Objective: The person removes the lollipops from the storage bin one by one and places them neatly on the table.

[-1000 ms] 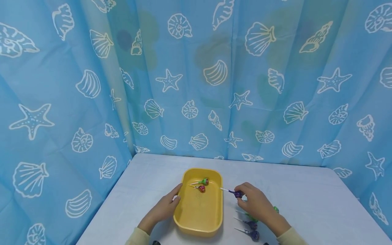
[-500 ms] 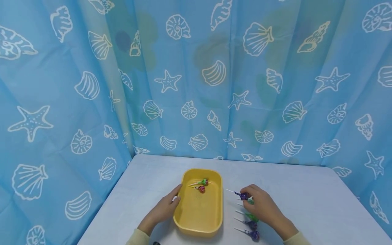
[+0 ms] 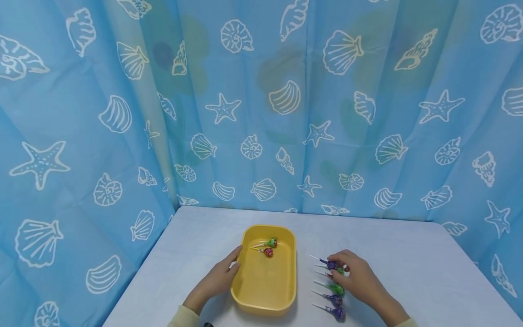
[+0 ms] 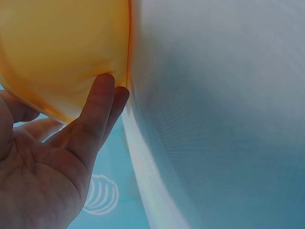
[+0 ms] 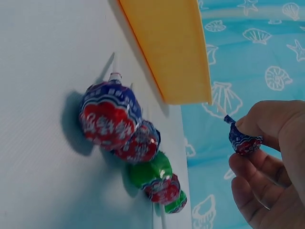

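My right hand (image 3: 355, 274) pinches a purple-wrapped lollipop (image 5: 244, 141) between thumb and fingers, its white stick pointing left. In the right wrist view the lollipop is up off the table. Below the hand in the head view, several lollipops lie in a row, among them a green one (image 3: 337, 289) and a purple one (image 3: 338, 313); the hand partly hides the far ones. My left hand (image 3: 218, 274) rests fairly straight fingers on the outer left side of a yellow tray (image 3: 263, 288). Inside the tray lie a green lollipop (image 3: 271, 243) and a red lollipop (image 3: 268, 252).
Under everything is a table with a white cloth (image 3: 212, 231). A blue curtain (image 3: 261, 113) with white shell prints hangs along the back and sides. A small black object (image 3: 208, 324) shows at the bottom edge, near my left sleeve.
My right hand has moved away from the tray, to the right and slightly nearer me, with the purple lollipop, to the far end of the row. The left hand and tray stay put.
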Tool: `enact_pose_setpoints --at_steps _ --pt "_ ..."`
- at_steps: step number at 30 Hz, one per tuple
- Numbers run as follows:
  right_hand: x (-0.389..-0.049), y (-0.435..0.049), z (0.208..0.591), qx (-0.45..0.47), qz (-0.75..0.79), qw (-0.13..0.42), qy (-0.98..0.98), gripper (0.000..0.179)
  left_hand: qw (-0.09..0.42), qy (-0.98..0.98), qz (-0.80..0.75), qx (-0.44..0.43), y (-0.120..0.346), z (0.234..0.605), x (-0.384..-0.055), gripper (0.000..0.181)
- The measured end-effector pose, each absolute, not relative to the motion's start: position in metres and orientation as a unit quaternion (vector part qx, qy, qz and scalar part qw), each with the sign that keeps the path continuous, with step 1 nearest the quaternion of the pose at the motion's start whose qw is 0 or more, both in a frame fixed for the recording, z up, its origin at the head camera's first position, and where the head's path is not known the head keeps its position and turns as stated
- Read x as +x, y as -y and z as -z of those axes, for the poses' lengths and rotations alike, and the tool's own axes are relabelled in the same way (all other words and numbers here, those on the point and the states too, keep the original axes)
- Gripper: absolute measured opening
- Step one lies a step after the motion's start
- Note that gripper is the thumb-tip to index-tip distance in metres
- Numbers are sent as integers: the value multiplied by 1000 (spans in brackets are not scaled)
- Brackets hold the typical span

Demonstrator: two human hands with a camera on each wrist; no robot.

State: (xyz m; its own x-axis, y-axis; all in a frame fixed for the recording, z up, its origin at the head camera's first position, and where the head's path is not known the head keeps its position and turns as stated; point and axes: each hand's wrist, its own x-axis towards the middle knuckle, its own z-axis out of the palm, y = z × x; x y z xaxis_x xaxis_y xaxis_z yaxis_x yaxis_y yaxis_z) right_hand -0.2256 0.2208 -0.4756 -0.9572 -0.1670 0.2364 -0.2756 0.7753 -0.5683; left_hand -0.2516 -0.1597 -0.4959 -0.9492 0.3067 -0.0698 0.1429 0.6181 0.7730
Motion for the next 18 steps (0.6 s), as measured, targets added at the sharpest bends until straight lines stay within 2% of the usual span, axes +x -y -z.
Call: enact_pose_setpoints --at_steps 13,18 --pt "-217 -252 492 116 -318 115 934 28 98 -898 -413 114 157 494 -250 53" --pt "-212 -264 497 95 -313 99 940 29 99 -897 -416 113 157 493 -250 54"
